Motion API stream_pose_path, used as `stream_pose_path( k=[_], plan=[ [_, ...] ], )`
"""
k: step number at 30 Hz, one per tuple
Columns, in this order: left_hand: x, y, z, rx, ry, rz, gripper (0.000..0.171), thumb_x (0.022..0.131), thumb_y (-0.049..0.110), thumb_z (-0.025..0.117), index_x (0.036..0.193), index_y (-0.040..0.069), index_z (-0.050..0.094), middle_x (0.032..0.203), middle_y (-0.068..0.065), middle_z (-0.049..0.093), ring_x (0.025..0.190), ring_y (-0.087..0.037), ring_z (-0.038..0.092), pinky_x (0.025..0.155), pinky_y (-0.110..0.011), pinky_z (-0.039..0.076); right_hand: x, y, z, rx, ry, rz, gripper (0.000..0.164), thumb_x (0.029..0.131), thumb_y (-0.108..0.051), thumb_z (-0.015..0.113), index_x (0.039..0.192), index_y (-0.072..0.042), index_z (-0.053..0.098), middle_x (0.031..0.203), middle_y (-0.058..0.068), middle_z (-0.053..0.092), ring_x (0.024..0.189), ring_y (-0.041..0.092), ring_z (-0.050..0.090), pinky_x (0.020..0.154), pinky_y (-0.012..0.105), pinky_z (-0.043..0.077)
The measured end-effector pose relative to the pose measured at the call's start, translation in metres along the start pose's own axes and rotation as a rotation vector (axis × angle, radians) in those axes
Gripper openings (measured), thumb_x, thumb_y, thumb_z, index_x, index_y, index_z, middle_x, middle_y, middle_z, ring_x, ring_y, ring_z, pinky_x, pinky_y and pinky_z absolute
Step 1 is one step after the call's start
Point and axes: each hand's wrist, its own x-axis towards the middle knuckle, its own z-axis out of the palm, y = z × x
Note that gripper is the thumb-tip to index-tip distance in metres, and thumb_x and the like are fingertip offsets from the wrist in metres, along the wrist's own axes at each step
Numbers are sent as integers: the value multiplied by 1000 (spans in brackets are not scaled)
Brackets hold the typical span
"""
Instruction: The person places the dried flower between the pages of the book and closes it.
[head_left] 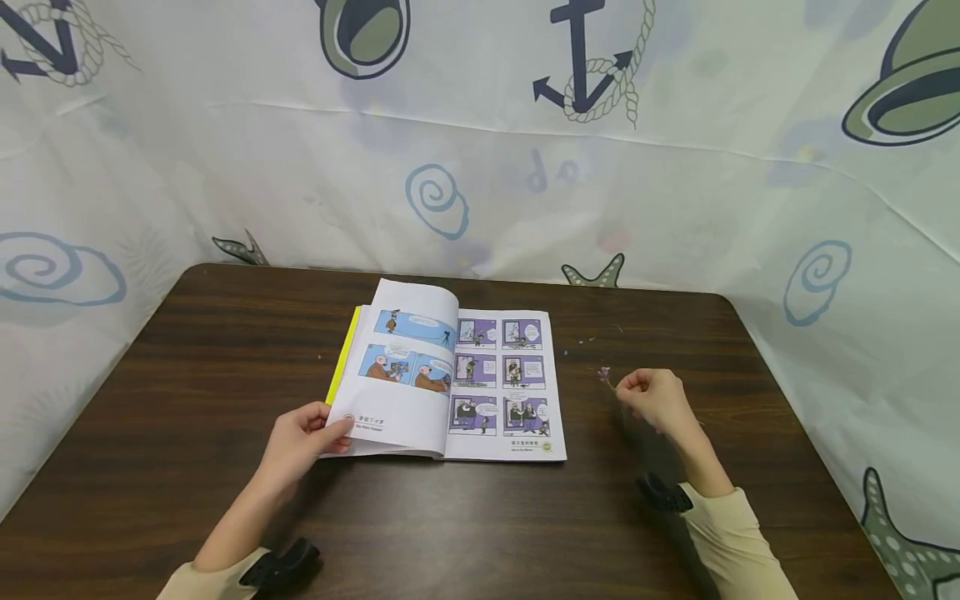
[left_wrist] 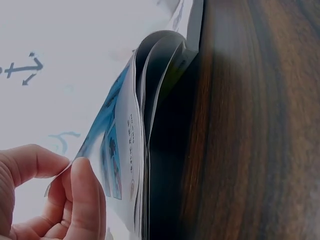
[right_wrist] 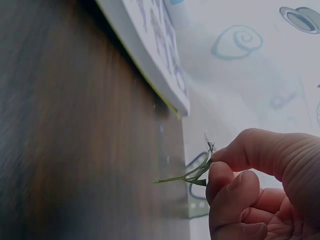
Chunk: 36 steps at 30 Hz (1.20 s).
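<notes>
An open comic book (head_left: 498, 375) lies on the table, with blue panels on the left page and purple panels on the right. At its lower left corner, my left hand (head_left: 303, 435) pinches a lifted page between thumb and fingers. The left wrist view shows the page (left_wrist: 125, 125) curving up away from the leaves beneath. To the right of the book, my right hand (head_left: 660, 400) pinches a small sprig (right_wrist: 187, 177) with a thin green stem. A small purple flower (head_left: 604, 373) shows at its tip in the head view. Neither page bears the sprig.
A dark wooden table (head_left: 480, 533) holds everything. Tiny plant bits (head_left: 591, 340) are scattered right of the book. Behind and beside the table hangs a white curtain (head_left: 480, 108) printed with anchors, shells and starfish. Each wrist wears a black band (head_left: 663, 493).
</notes>
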Motion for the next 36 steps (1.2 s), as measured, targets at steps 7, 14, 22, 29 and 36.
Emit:
stream_pose_path(
  k=[7,14,22,29,36],
  plan=[
    [-1,1,-6,-54,12,-53,20,86,2,64,91,-14,53,70,-3,64,59,-10,63,60,-25,54,12,-20,9,33,3,-75,8,80,-3,59,78,3,65,58,4,60,47,10,51,41,23,34],
    [0,-3,-10,-49,0,-118,20,87,3,63,92,-14,54,65,-3,62,56,-10,62,58,-24,53,25,-42,24,65,-6,-98,7,80,-2,61,77,3,65,57,5,59,48,11,51,42,23,35],
    [1,-10,-12,23,-8,-156,20,87,4,63,90,-14,54,63,-5,62,54,-10,61,55,-25,53,35,-66,43,99,-26,-133,7,80,-3,62,76,2,65,58,5,57,47,11,48,43,23,35],
    [2,-13,-12,207,7,-118,17,83,5,66,80,-9,58,60,-4,61,51,-12,59,51,-26,52,41,-79,57,146,-55,-155,6,79,-1,62,76,3,65,57,2,56,46,10,48,43,22,35],
    [6,-12,-16,315,-51,-128,18,81,7,68,73,-6,58,56,-4,58,47,-12,56,48,-26,51,45,-85,71,135,-74,-169,7,77,-2,63,71,1,65,54,0,54,46,9,46,43,23,33]
  ],
)
